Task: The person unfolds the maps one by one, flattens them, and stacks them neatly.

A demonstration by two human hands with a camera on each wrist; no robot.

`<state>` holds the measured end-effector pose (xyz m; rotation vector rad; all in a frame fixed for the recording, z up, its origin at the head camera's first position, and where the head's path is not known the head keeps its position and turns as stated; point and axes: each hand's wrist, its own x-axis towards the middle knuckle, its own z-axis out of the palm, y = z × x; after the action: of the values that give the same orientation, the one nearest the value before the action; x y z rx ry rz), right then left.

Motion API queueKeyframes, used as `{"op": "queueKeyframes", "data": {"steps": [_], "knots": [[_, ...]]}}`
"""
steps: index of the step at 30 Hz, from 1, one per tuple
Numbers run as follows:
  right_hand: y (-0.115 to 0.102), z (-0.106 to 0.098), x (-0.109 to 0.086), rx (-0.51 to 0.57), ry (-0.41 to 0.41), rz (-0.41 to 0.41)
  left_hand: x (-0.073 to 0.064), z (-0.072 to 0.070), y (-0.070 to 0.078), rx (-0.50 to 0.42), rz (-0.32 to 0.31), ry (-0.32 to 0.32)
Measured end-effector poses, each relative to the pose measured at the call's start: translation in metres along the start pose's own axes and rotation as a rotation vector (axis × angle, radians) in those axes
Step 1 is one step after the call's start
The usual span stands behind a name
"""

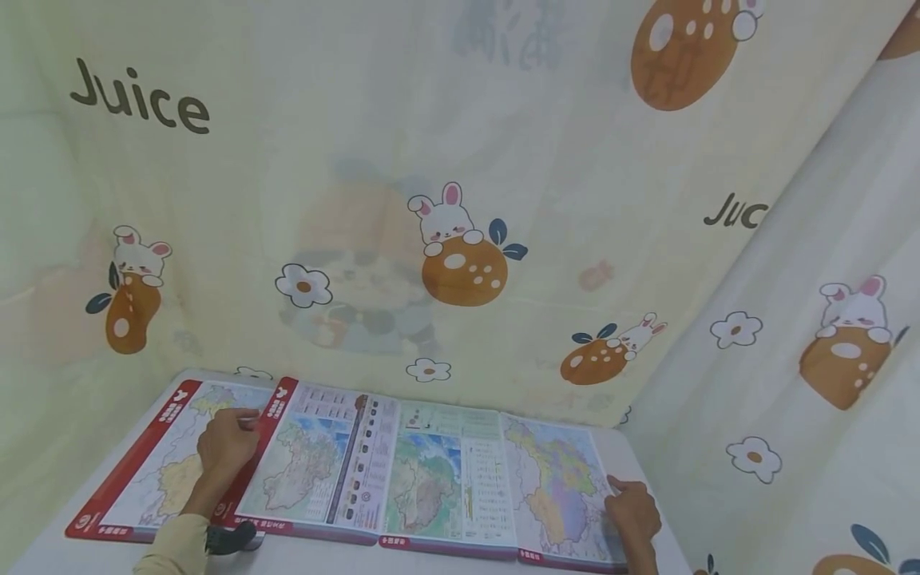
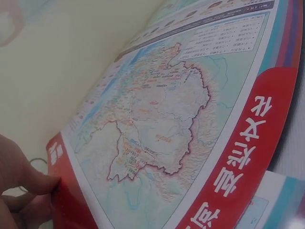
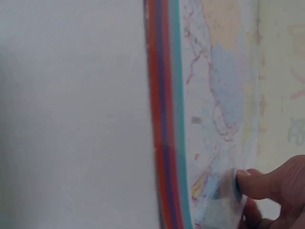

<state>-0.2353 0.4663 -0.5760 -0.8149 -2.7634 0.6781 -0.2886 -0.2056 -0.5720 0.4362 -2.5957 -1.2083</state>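
An unfolded map sheet (image 1: 424,487) with several panels lies across the table, its left end bordered in red. My left hand (image 1: 226,447) is at that red border; in the left wrist view, the thumb and fingers (image 2: 40,181) pinch the red edge (image 2: 71,205), and the sheet bows beside them. At the opposite end, my right hand (image 1: 634,507) pinches the sheet's right edge, with the thumb (image 3: 255,183) on the printed side. Partly beneath the sheet's left end is another red-bordered map (image 1: 125,471).
The white table (image 1: 672,551) shows along the front and right side. Behind it hangs a pale curtain (image 1: 546,319) printed with rabbits, fruit and flowers, and it continues down the right side. A dark band (image 1: 233,537) is on my left wrist.
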Motion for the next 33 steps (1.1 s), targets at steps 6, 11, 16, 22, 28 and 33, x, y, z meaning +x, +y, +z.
{"op": "queueKeyframes", "data": {"steps": [6, 11, 16, 22, 28, 33], "knots": [[-0.004, 0.005, -0.001, 0.023, -0.045, 0.042, -0.004, -0.002, -0.005, 0.004, 0.006, 0.051], [-0.01, 0.007, -0.003, 0.034, -0.058, 0.124, -0.007, -0.003, -0.008, 0.049, 0.012, 0.028], [-0.01, 0.006, -0.008, 0.013, -0.037, 0.123, -0.007, -0.003, -0.012, 0.086, 0.02, 0.005], [-0.01, 0.009, -0.016, -0.051, 0.026, 0.044, -0.008, -0.011, -0.014, 0.083, 0.047, -0.015], [-0.044, 0.002, -0.038, -0.059, 0.077, -0.098, -0.009, -0.045, -0.018, 0.094, 0.12, 0.006], [-0.114, 0.006, -0.088, -0.029, 0.078, -0.22, -0.006, -0.069, -0.032, 0.148, 0.126, 0.031]]}}
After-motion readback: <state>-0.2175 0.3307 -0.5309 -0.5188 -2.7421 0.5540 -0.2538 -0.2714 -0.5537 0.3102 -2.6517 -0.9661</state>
